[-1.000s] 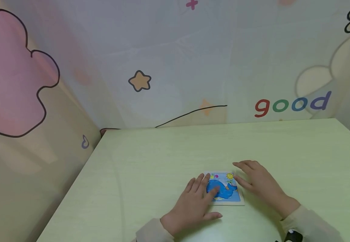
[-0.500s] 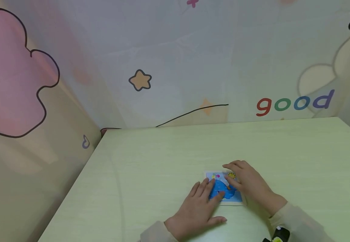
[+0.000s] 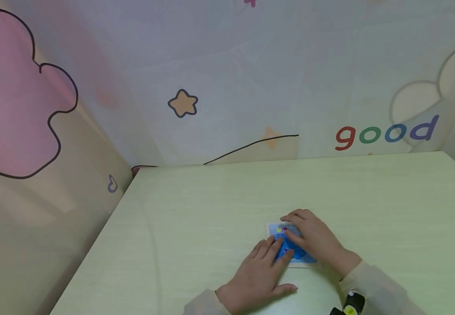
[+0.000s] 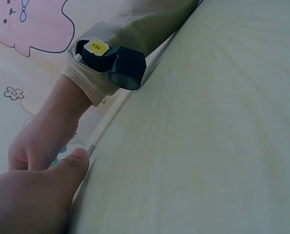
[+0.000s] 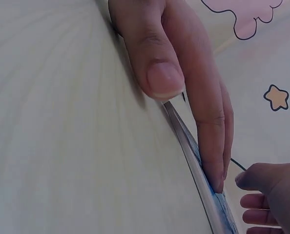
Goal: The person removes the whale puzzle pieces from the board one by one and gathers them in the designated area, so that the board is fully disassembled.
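A small, thin picture board (image 3: pixel 301 256) with a pale border and a blue whale, like a child's puzzle, lies flat on the table. My left hand (image 3: pixel 255 276) rests from the left with straight, spread fingers over the whale; its thumb points right below the near edge. Seen in the right wrist view, those straight fingers (image 5: pixel 211 141) lie along the board's top. My right hand (image 3: pixel 317 241) is over the board's upper right part, thumb apart from loosely bent fingers, and covers the printed sun. The right wrist view shows this right hand (image 5: pixel 281 195) with nothing between thumb and fingers.
The light green table (image 3: pixel 196 218) extends around the board to a back wall (image 3: pixel 235 96) with printed stars and the word "good". On the right sleeve sits a black wrist camera (image 3: pixel 354 302) with a yellow label, also seen in the left wrist view.
My right hand has moved left from beside the board's upper right corner to over its picture. The left hand has shifted slightly right, staying on the board.
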Demonstrator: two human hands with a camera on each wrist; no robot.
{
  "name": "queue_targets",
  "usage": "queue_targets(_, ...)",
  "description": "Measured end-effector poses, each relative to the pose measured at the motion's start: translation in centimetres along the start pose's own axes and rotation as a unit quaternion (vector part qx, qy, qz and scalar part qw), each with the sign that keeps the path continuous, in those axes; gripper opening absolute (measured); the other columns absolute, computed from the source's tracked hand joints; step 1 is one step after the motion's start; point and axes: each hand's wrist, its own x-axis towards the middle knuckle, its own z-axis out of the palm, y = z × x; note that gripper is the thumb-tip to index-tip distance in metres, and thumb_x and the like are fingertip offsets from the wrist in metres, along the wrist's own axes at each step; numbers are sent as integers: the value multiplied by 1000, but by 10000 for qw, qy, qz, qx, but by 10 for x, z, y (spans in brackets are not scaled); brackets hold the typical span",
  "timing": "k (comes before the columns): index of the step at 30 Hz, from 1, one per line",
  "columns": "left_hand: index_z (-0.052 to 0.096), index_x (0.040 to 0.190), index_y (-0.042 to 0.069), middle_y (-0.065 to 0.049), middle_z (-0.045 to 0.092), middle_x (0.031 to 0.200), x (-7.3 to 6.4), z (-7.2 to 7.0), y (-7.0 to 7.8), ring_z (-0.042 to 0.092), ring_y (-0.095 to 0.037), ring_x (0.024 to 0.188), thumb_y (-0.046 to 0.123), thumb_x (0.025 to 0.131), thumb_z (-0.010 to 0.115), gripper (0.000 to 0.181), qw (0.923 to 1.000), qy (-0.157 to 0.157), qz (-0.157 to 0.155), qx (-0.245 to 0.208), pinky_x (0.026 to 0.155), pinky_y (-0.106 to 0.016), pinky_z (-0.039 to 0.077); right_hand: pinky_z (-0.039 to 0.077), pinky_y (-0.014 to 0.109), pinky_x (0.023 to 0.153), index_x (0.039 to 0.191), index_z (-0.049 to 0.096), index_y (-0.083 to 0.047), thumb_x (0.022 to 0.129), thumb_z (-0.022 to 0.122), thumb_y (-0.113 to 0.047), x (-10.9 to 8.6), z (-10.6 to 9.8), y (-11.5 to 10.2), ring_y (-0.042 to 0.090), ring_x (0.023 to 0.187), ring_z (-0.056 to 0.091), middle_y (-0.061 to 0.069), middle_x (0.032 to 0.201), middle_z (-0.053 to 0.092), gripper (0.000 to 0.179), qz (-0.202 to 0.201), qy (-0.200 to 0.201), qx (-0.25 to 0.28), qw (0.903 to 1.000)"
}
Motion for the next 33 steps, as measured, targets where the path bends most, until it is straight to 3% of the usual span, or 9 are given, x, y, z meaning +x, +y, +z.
queue_targets(10,30,152,19,-10,24,159,-2,0,-1,26,-26,147,64,97,20,72,9998,-195,34,56,116,-39,30,52,42,90,111,69,-8,85,71,-18,11,7,-7,23,99,59,4,103,64,28,143,-467,21,9988)
queue_targets(19,27,153,21,-7,22,160,-2,-4,-1,24,-25,148,66,97,19,72,9993,-369,-7,62,116,-44,30,51,40,82,97,70,-10,84,71,-14,16,14,-8,18,89,54,0,91,59,14,397,-355,214,9984)
queue_targets(33,28,152,22,-5,23,160,-1,-6,0,25,-25,147,66,97,19,72,9991,-410,23,-95,114,-48,32,50,39,79,95,64,-10,85,67,-6,15,12,-7,18,87,53,3,91,58,12,868,-497,1027,9897)
